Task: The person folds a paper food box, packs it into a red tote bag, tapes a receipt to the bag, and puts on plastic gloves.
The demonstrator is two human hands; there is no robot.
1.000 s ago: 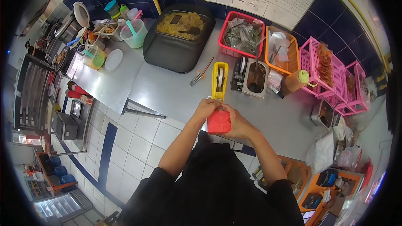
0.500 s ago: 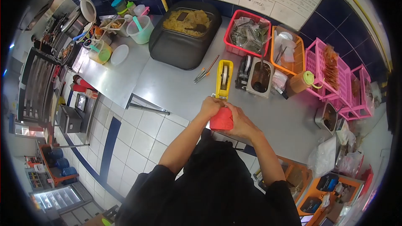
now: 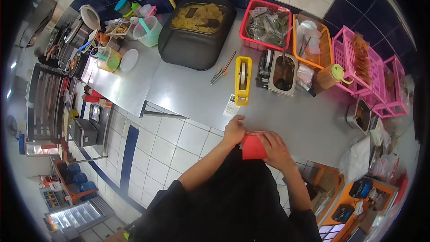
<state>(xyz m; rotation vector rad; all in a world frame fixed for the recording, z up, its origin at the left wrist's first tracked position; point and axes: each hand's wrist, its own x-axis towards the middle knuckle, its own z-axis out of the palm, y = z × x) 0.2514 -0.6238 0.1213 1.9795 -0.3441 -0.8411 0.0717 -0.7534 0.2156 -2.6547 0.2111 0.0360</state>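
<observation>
Between hands [image 3: 234,132] [image 3: 277,151] — squarish red packet [image 3: 253,147], rim forward

The person [image 3: 215,208] wears a loose black top [image 3: 224,188] whose wide short sleeves [image 3: 163,197], of the same black cloth, end around the elbows [image 3: 184,184], leaving the forearms [image 3: 201,162], left hand [image 3: 234,131] and right hand [image 3: 276,150] bare.

Left hand [image 3: 234,131] just left of packet [image 3: 254,148], fingers bent, grip unclear. Right hand [image 3: 277,151] closed on packet's right side, fingers over its upper corner. Left forearm [image 3: 204,166] slants toward packet from left, right forearm [image 3: 298,190] from right.
</observation>
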